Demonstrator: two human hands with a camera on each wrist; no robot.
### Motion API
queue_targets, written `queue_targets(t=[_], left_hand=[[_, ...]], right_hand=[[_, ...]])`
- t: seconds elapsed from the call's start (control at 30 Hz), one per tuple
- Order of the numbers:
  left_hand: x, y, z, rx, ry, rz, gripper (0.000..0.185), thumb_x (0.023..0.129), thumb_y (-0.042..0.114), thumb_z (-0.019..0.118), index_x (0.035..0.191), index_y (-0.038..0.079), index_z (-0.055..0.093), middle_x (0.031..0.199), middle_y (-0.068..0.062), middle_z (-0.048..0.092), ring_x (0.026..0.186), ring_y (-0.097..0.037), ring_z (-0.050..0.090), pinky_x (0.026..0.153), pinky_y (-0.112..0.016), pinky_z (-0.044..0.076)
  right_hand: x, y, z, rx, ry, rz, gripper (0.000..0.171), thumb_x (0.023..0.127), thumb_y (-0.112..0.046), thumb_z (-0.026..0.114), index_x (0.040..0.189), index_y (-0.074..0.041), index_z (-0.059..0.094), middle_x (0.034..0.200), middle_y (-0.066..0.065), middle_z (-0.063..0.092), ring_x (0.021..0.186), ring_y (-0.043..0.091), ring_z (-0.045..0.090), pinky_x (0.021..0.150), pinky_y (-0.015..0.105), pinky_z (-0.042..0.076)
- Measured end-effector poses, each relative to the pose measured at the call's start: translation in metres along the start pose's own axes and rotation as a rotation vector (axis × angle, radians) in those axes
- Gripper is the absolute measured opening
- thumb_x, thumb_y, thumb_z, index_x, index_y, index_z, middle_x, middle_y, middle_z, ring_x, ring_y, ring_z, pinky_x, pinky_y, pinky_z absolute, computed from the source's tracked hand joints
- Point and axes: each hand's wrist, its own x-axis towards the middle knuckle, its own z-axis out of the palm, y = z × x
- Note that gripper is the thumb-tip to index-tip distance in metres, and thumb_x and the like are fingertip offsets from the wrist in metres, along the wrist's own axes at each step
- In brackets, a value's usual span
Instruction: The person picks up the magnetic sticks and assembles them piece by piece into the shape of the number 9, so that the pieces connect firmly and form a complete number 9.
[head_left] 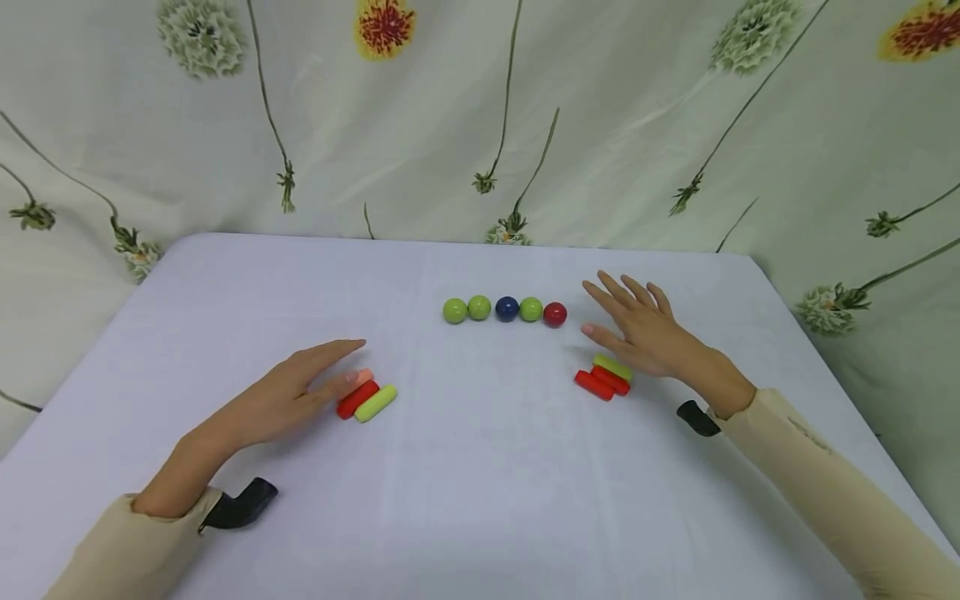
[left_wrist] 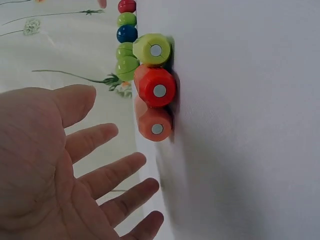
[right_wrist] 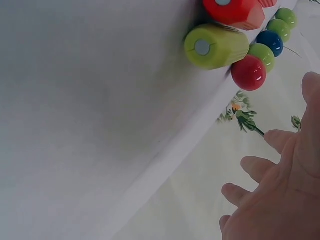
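My left hand [head_left: 279,402] hovers with straight fingers beside three short plastic rods: a salmon rod [left_wrist: 156,125], a red rod [head_left: 357,400] and a yellow-green rod [head_left: 376,403]. Its thumb overlaps the salmon rod in the head view. Round grey discs show on the rod ends in the left wrist view. Fingers spread, my right hand [head_left: 643,335] is over the table just beyond a second group: a yellow-green rod [right_wrist: 215,47] and two red rods, one in front [head_left: 594,385] and one in the middle [head_left: 611,380]. Neither hand holds anything.
Several glossy balls stand in a row farther back, between the hands: green balls [head_left: 454,311], a dark blue ball [head_left: 507,309] and a red ball [head_left: 555,314] at the right end. A white cloth covers the table [head_left: 480,483]. Behind it hangs a flower-print curtain [head_left: 435,150].
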Motion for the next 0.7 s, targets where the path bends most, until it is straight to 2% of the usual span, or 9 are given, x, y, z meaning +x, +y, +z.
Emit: queue_targets(t=[0.1,0.23,0.37,0.5,0.6,0.7], left_hand=[[0.002,-0.002,0.000,-0.021,0.009,0.027,0.057,0.094,0.043,0.050,0.144,0.019,0.036,0.147,-0.007,0.038,0.138,-0.034,0.030,0.106,-0.060,0.027],[0.002,-0.004,0.000,-0.035,0.020,0.024,0.054,0.094,0.042,0.052,0.142,0.021,0.040,0.142,-0.007,0.044,0.131,-0.032,0.039,0.102,-0.057,0.033],[0.002,-0.005,0.001,-0.065,0.017,-0.018,0.048,0.093,0.041,0.054,0.138,0.027,0.044,0.131,0.000,0.052,0.115,-0.022,0.049,0.094,-0.042,0.043],[0.004,-0.009,0.003,-0.100,0.003,0.013,0.040,0.094,0.032,0.056,0.133,0.026,0.049,0.120,0.004,0.058,0.106,-0.015,0.053,0.089,-0.027,0.045],[0.005,-0.010,0.004,-0.118,-0.001,0.038,0.037,0.094,0.025,0.056,0.131,0.025,0.050,0.117,0.003,0.060,0.104,-0.015,0.054,0.088,-0.024,0.045],[0.005,-0.010,0.003,-0.126,-0.001,0.034,0.036,0.094,0.025,0.056,0.130,0.024,0.051,0.116,0.003,0.060,0.103,-0.015,0.054,0.087,-0.024,0.045]], right_hand=[[0.004,-0.001,0.001,0.020,-0.005,-0.024,0.070,0.093,-0.058,0.039,0.151,-0.028,0.012,0.158,0.008,0.010,0.143,0.040,0.009,0.111,0.061,0.004],[0.010,-0.003,0.003,0.038,-0.012,-0.039,0.069,0.094,-0.058,0.038,0.151,-0.029,0.013,0.159,0.007,0.010,0.143,0.040,0.011,0.111,0.060,0.006],[0.017,-0.005,0.004,0.044,-0.030,-0.044,0.069,0.094,-0.058,0.037,0.151,-0.027,0.014,0.158,0.008,0.010,0.143,0.039,0.011,0.111,0.059,0.008],[0.023,-0.005,0.005,0.078,-0.059,-0.039,0.068,0.094,-0.057,0.038,0.151,-0.027,0.014,0.159,0.007,0.009,0.143,0.038,0.010,0.112,0.058,0.009],[0.028,-0.006,0.005,0.144,-0.081,-0.035,0.068,0.094,-0.057,0.040,0.150,-0.029,0.014,0.159,0.005,0.009,0.144,0.036,0.009,0.112,0.060,0.011],[0.033,-0.007,0.006,0.195,-0.105,-0.034,0.069,0.093,-0.055,0.043,0.150,-0.029,0.014,0.159,0.004,0.010,0.144,0.036,0.009,0.110,0.065,0.014]])
